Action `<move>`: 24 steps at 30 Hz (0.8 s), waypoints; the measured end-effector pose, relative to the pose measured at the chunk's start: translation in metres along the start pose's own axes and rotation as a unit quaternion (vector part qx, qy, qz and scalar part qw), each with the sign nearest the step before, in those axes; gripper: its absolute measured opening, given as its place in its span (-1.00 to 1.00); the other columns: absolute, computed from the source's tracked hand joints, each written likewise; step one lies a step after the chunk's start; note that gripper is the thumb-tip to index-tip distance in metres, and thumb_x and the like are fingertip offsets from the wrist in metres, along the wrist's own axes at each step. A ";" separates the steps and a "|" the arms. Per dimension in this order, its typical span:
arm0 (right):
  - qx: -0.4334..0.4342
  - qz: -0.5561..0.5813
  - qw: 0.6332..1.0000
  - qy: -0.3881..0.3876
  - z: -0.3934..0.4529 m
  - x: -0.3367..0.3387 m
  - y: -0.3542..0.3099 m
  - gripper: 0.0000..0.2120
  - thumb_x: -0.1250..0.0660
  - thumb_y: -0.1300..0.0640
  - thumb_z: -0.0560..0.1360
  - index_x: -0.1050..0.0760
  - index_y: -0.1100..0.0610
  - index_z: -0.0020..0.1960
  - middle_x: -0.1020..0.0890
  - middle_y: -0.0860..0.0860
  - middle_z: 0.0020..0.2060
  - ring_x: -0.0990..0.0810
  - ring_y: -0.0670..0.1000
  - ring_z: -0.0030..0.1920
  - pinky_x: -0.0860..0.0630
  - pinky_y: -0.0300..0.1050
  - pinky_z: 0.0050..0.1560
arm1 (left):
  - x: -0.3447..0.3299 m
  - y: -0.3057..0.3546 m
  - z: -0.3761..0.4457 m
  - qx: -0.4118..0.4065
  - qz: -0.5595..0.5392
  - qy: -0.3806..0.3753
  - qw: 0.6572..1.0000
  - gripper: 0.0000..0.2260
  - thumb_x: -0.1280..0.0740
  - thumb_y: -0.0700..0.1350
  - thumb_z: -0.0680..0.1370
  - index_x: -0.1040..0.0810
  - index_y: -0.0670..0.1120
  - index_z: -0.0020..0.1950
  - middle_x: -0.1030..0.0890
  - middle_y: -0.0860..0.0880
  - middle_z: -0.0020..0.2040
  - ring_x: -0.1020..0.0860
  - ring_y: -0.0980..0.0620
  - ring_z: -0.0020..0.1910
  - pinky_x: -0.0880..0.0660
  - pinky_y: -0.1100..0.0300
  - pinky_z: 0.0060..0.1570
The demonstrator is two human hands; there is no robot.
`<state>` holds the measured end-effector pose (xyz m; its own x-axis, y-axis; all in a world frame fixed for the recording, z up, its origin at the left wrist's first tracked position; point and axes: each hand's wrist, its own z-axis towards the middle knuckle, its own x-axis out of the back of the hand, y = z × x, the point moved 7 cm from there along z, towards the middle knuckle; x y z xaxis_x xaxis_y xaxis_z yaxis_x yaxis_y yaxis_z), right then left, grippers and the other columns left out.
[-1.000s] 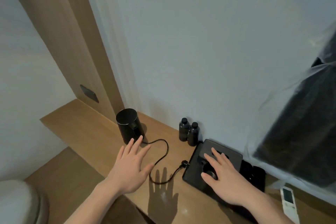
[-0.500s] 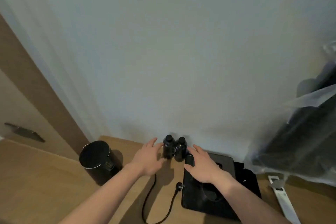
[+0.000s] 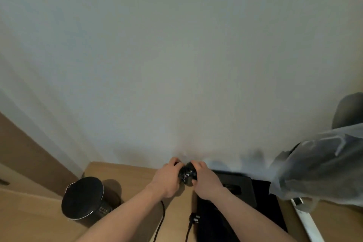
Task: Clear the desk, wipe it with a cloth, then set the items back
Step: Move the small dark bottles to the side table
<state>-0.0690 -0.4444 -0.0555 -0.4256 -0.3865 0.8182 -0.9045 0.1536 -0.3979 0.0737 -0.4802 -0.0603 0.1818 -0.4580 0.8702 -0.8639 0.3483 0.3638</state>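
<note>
Sitting between both grips (image 3: 168, 178) (image 3: 205, 180): black bottles (image 3: 187, 174) (blurred).

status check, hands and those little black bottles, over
Left hand and right hand both closed around the two black bottles at the wall. Kettle, cord and black tray uncleared on the desk.

Left hand (image 3: 167, 180) and right hand (image 3: 205, 180), a second ago flat near kettle and on black tray, half a second ago spread either side of small black bottles (image 3: 187, 174), now curl around bottles in closed grip, one from each side. Camera tilts up: wall fills more frame, table sinks to bottom edge.
</note>
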 end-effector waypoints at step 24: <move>0.081 0.238 0.953 0.171 -0.209 0.068 -0.048 -0.68 -0.34 0.05 0.65 -0.45 -0.17 0.37 -0.42 -0.35 0.19 -0.49 -0.25 0.19 -0.49 -0.29 0.29 | 0.094 0.026 -0.223 -0.019 -0.248 0.245 0.937 -0.72 -0.47 -0.13 0.56 -0.58 0.20 0.18 -0.59 0.32 0.10 -0.57 0.28 0.08 -0.58 0.14 0.10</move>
<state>-0.0601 -0.2880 0.1060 -0.7962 0.0144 0.6049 -0.6018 0.0851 -0.7941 0.1728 -0.3311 0.1051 0.7586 -0.1446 0.6353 -0.6003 0.2240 0.7678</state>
